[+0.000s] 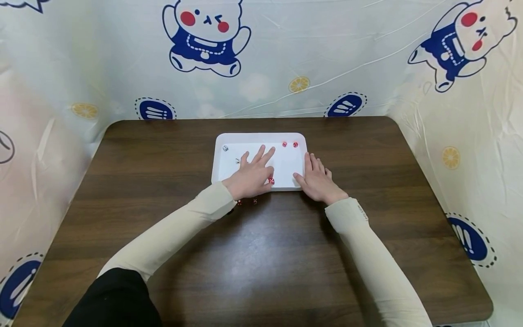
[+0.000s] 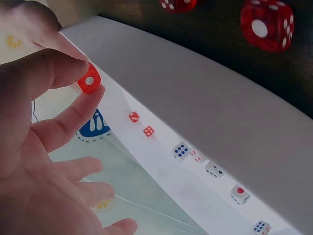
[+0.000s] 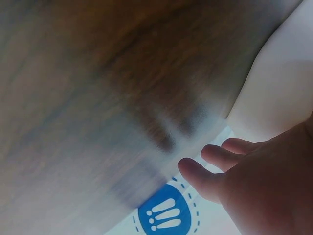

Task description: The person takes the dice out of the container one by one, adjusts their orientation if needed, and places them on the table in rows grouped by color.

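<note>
My left hand [image 1: 261, 175] is over the near part of a white tray [image 1: 259, 136]. Its thumb and forefinger pinch a small red die [image 2: 89, 81], also seen as a red speck [image 1: 271, 181] near the tray's front rim. My right hand [image 1: 316, 179] lies flat with straight fingers on the table, against the tray's near right corner, holding nothing. In the right wrist view its fingers [image 3: 215, 171] are relaxed beside the tray's edge [image 3: 279, 93].
Two red dice [image 1: 284, 144] lie at the tray's far right, a white die [image 1: 225, 148] at its far left. Several white dice [image 2: 214, 170] line the tray floor. Two more red dice [image 1: 255, 200] sit on the brown table [image 1: 163, 236] before the tray. Patterned curtains enclose three sides.
</note>
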{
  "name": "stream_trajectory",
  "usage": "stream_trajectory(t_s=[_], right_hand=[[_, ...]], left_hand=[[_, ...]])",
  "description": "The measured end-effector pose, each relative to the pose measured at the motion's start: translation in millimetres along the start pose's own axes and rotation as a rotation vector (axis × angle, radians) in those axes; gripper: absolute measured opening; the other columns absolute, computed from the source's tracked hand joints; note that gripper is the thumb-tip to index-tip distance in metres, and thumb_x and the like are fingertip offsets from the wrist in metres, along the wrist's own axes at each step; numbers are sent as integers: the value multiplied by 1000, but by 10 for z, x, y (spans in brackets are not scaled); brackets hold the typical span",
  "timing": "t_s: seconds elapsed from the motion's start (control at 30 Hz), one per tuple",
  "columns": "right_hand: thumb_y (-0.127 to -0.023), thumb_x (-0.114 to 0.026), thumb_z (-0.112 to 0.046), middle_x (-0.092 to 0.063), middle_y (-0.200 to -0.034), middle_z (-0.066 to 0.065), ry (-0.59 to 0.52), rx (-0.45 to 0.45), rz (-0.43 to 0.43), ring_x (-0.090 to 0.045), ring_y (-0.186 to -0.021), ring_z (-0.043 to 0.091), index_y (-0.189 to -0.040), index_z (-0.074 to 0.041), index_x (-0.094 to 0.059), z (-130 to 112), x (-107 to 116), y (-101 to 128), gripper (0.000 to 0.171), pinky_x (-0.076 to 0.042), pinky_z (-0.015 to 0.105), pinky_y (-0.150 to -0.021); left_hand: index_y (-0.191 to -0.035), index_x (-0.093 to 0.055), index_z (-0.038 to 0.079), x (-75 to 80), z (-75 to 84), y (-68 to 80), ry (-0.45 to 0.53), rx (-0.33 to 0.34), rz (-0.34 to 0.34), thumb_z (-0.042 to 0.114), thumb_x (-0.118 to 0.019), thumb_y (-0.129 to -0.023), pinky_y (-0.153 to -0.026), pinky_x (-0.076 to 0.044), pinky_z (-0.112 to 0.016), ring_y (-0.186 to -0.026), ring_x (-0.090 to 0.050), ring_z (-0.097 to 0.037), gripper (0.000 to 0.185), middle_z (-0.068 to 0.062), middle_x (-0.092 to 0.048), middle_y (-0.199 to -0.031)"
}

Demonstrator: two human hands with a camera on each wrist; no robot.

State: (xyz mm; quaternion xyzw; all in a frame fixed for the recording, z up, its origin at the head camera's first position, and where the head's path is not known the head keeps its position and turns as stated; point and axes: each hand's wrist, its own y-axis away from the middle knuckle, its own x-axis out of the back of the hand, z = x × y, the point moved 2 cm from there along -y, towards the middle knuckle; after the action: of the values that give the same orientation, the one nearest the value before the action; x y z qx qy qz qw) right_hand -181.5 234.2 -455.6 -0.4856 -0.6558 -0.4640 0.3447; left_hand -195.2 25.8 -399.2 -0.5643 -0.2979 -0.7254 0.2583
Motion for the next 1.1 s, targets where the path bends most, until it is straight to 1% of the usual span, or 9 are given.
stream_trajectory(t_s=[0.13, 0.27, 0.4, 0.57, 0.77, 1.1], right_hand=[[-100, -32, -55, 3, -163, 19, 6, 3, -4, -4, -149, 41, -154, -5, 9, 9, 2, -2, 85, -12, 66, -114], [-100, -33, -54, 3, -163, 19, -2, 3, -1, -4, -149, 41, -155, -5, 9, 5, 5, -6, 84, -12, 65, -114], [-100, -34, -53, 3, -163, 18, -11, -2, 2, -4, -149, 41, -155, -5, 8, 4, 8, -10, 84, -12, 65, -114], [-100, -34, -53, 2, -163, 18, -14, -5, -1, -4, -149, 40, -155, -6, 8, 7, 7, -7, 84, -12, 65, -114], [-100, -33, -53, 3, -163, 18, -20, -11, -10, -3, -149, 40, -155, -7, 9, 5, 6, 0, 84, -11, 65, -114], [-99, -33, -54, 5, -163, 18, -18, -16, -16, -3, -149, 40, -155, -7, 10, 8, -6, -11, 84, -11, 65, -114]], left_hand=[[-94, -68, 13, 1, 31, 26, 4, -18, 10, 26, -61, -89, -109, -16, -70, -150, -6, -39, 15, -13, -12, -163], [-95, -68, 14, 3, 59, 47, 11, -23, 5, 27, -61, -89, -109, -16, -69, -150, -5, -38, 15, -12, -13, -163], [-92, -67, 15, -1, 78, 74, 27, -23, 1, 25, -61, -89, -110, -16, -69, -150, -5, -38, 12, -11, -13, -163], [-89, -66, 17, -27, 85, 112, 32, -36, 9, 24, -61, -89, -109, -16, -69, -150, -5, -37, 9, -11, -14, -163], [-89, -65, 18, -56, 98, 152, 27, -51, 3, 27, -63, -90, -109, -17, -70, -150, -6, -38, 10, -12, -14, -163], [-90, -66, 17, -87, 140, 201, 39, -80, 8, 27, -63, -90, -109, -17, -70, -150, -6, -37, 10, -12, -16, -162]])
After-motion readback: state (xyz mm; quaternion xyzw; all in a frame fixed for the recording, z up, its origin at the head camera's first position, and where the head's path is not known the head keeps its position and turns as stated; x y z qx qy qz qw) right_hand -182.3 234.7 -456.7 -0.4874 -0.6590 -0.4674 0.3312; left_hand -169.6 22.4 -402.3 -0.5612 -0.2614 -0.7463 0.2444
